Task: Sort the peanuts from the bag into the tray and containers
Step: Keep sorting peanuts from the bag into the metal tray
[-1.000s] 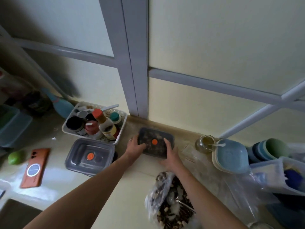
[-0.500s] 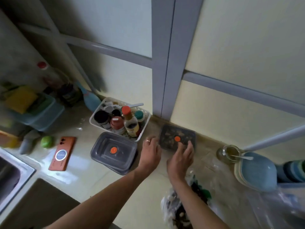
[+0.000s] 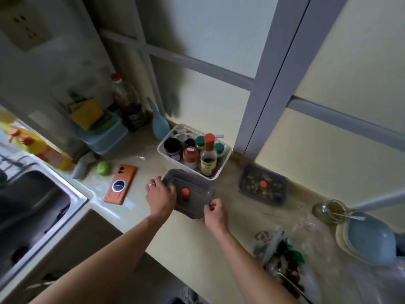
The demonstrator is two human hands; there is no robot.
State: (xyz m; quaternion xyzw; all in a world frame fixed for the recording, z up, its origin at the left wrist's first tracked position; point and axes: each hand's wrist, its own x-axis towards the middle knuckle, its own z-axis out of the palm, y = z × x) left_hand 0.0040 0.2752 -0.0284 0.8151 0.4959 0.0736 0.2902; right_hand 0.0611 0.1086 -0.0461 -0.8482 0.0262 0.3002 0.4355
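Together, both hands (image 3: 161, 195) (image 3: 215, 213) at container (image 3: 194, 197) edges.

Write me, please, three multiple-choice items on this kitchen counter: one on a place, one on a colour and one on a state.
1. Where does the flat orange phone lie from the near grey lidded plastic container?
A) to its left
B) to its right
C) on its lid

2. What colour is the round spot on the far grey lidded plastic container?
A) blue
B) orange
C) white

3. What are the left hand and right hand doing?
A) hanging idle
B) holding the near container
C) holding the phone

Answers: 1 A, the phone lies to its left; 2 B, an orange dot sits mid-lid; 3 B, the left hand grips its left edge and the right pinches its near corner.
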